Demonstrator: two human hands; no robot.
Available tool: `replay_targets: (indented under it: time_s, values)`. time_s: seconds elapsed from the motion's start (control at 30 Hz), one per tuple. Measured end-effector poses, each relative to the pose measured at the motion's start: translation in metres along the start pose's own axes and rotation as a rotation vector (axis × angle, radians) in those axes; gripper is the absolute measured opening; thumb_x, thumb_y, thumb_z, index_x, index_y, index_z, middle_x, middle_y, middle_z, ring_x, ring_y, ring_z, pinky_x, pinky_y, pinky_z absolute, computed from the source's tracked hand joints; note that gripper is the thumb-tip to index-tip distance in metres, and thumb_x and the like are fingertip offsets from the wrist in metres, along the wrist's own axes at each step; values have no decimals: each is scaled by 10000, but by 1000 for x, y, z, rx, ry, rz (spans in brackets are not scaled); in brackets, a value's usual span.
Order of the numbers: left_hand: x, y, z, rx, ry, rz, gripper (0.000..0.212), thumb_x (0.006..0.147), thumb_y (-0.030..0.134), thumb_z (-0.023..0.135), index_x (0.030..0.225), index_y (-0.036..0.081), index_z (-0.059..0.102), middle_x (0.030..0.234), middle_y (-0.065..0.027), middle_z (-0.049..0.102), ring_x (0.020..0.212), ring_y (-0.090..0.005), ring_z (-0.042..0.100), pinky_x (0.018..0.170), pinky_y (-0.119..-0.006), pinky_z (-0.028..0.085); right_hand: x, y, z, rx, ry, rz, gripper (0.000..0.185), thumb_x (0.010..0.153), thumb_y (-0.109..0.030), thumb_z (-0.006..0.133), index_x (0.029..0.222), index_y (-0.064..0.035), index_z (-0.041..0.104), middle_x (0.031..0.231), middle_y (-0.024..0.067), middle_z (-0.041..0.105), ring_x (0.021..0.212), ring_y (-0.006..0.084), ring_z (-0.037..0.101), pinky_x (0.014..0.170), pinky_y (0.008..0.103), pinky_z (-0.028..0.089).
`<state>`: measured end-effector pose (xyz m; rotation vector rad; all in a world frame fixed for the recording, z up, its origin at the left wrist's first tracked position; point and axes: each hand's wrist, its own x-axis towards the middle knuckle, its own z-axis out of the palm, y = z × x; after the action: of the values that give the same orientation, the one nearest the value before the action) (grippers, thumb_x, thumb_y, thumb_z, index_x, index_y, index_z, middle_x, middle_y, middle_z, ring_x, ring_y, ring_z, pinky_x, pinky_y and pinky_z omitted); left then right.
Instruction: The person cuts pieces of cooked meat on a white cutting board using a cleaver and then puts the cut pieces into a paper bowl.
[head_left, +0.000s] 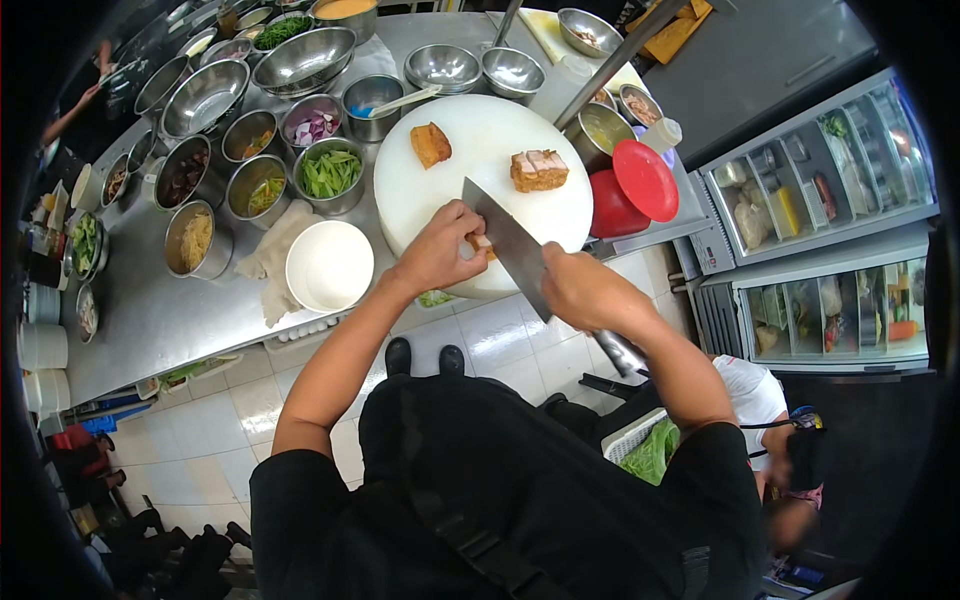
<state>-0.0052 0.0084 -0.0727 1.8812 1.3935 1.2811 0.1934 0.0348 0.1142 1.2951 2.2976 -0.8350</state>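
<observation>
My right hand (592, 289) is closed on the handle of a large steel cleaver (510, 244), whose blade slants over the near part of a round white chopping block (450, 195). My left hand (450, 244) pinches a small piece of crisp-skinned roast meat (480, 242) close beside the blade. Farther back on the block lie a golden chunk (430, 145), at the left, and a piece of roast pork with slices on top (538, 171), at the right. A white bowl (330, 266) stands left of my left wrist.
Steel pots with leafy greens (330, 174), cut red onion (313, 127) and noodles (196, 238) crowd the steel counter (187, 319). A red lid (645, 181) and a slanting metal post (611, 64) are right of the block. Another person (757, 397) is at the lower right, near refrigerators (825, 165).
</observation>
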Motion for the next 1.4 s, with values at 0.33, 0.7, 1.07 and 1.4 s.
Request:
replay_targets:
  time_s: [0.33,0.7,1.07,1.4]
  values:
    - [-3,3,-1,-2,-3,14,258,771,72,723,988,1,604,971,-120,543,883,-243,589,809,-329,505,5,14,33,-42,49,-66,223,913,-58,425,1018,132,476,787,400,630,753,521,666,714,564,530]
    - [10,21,11,202,73,6,562,739,210,834,1151,2,512,1075,-187,556,982,-314,564,875,-384,489,-31,52,-13,10,203,-9,269,1003,-194,467,1075,66,476,889,385,639,889,547,628,830,588,476]
    - [20,14,27,157,91,17,424,780,175,754,1123,24,556,1088,-158,541,1011,-309,565,914,-378,492,-35,55,-21,-52,74,5,272,997,-169,458,1084,88,469,890,375,644,887,542,630,838,585,482]
    - [23,11,28,101,0,-73,335,783,158,711,1060,16,590,1024,-143,543,981,-306,568,885,-378,486,-17,53,-17,-117,19,-35,224,985,-145,460,1017,76,467,776,333,642,739,499,656,712,549,514]
